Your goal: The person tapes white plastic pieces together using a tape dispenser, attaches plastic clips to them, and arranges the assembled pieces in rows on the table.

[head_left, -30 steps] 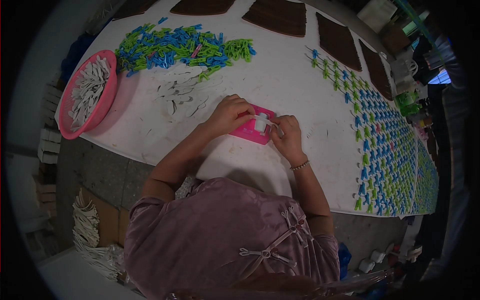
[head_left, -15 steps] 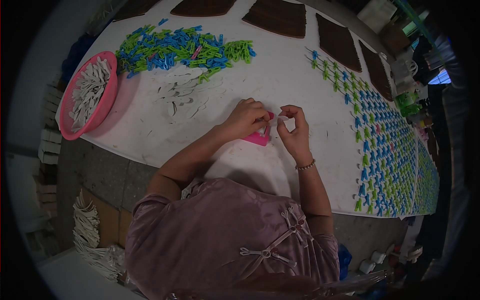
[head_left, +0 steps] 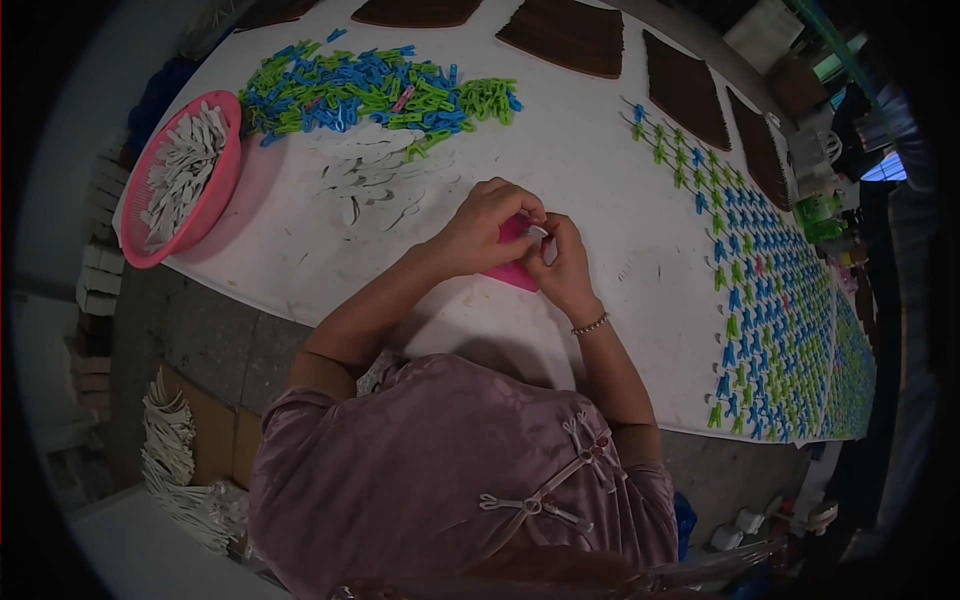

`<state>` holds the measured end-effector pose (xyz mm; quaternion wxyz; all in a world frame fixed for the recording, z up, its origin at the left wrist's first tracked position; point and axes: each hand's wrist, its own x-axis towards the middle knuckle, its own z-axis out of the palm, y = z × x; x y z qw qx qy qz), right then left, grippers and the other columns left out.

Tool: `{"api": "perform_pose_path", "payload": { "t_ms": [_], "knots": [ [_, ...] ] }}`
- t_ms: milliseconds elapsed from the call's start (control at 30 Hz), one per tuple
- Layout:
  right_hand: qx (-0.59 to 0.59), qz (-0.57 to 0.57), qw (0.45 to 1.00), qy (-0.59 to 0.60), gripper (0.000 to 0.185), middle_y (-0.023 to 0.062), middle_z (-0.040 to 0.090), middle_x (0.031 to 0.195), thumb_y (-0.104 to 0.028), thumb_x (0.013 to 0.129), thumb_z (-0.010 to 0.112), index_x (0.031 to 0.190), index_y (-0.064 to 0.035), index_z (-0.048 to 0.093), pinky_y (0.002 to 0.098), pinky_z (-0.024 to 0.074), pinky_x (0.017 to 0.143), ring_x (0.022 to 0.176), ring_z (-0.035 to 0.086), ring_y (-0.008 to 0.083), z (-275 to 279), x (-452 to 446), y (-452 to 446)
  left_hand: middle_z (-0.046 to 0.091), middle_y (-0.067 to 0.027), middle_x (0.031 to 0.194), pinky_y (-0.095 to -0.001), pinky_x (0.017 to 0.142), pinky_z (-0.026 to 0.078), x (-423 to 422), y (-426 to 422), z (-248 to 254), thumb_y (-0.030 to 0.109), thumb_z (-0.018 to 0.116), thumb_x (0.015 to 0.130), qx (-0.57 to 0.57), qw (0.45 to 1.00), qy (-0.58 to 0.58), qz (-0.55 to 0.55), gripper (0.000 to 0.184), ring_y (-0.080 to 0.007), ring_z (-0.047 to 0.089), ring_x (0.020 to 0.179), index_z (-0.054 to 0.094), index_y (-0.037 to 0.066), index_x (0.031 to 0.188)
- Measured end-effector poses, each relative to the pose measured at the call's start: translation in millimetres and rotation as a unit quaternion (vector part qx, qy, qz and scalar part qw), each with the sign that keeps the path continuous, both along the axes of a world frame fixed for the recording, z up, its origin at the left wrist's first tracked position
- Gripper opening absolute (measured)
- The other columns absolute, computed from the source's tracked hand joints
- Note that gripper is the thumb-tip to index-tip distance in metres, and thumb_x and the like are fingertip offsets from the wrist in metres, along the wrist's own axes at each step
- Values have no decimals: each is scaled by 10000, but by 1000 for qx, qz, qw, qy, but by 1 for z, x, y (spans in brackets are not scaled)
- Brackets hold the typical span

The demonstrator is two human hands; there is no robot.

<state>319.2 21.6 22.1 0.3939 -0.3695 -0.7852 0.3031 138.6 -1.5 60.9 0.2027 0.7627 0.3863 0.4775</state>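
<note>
On the white table in front of me, a bright pink block-like holder lies partly covered by my hands. My left hand is closed over its upper part, fingers curled and thumb toward the right; what exactly it grips is hidden. The fingers of my right hand pinch a small whitish piece, right at the left fingertips. Farther off are loose flat white pieces and a heap of blue and green clothespins.
At the left edge stands a pink basket full of white pieces. Rows of blue and green clothespins on cords cover the right side. Dark brown mats lie along the far edge. White bundles are stacked below on the left.
My right hand has moved left and come up against my left hand. The whitish piece now sits between the fingertips of both. The view has shifted slightly.
</note>
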Motion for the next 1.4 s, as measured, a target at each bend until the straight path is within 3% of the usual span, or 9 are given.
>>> {"api": "perform_pose_path", "payload": {
  "t_ms": [67,167,467,867,1100,1233,1333,1400],
  "knots": [
    [66,5,998,-24,305,115,592,933,-13,733,619,1028,-35,543,384,447,716,792,536,269,-3,-3,3,635,-12,901,-378,876,395,-3,-1,2,122,682,736,4,1000,23,7,217,-224,560,908,592,112,933],
    [54,4,998,-35,297,111,589,894,-12,716,620,1003,-39,548,405,433,753,828,537,292,6,-3,0,638,-8,883,-375,875,395,-8,-1,-2,129,674,743,2,999,47,21,213,-219,564,895,593,114,940],
    [81,-18,989,-122,313,102,583,915,11,698,619,1000,-37,554,360,449,748,799,545,239,-10,29,3,642,-31,861,-363,822,430,-11,7,-43,106,680,726,-60,997,28,29,214,-222,580,863,599,88,923],
    [108,-35,985,-129,331,95,577,887,7,689,619,1009,-41,549,356,446,738,778,536,238,-7,37,3,621,-45,868,-353,822,425,-7,13,-42,93,684,733,-108,993,37,-8,233,-229,559,883,584,81,943],
    [155,-43,974,-157,348,78,564,868,11,692,623,1027,-56,557,350,441,744,804,526,228,36,48,-1,645,-11,825,-369,796,430,18,22,-44,107,684,692,-91,995,33,-28,233,-226,572,824,577,100,898],
    [137,-9,977,-162,358,77,575,886,-30,703,618,1056,-54,565,381,406,822,858,524,259,56,45,2,643,-1,833,-366,819,413,27,26,-48,111,689,689,-67,996,45,-43,256,-222,563,831,571,105,915],
    [86,38,988,-122,366,84,594,948,-26,737,633,1098,-41,569,352,440,836,911,551,239,72,37,16,639,-24,828,-364,769,438,19,23,-43,89,691,688,-36,999,21,-9,283,-224,576,800,562,86,940],
    [51,63,993,-85,364,90,606,991,-14,760,641,1117,-33,574,329,462,840,938,571,223,74,30,38,620,-51,811,-344,687,459,1,17,-39,61,687,688,-96,992,-78,13,299,-222,579,743,547,63,952]
  ]
}}
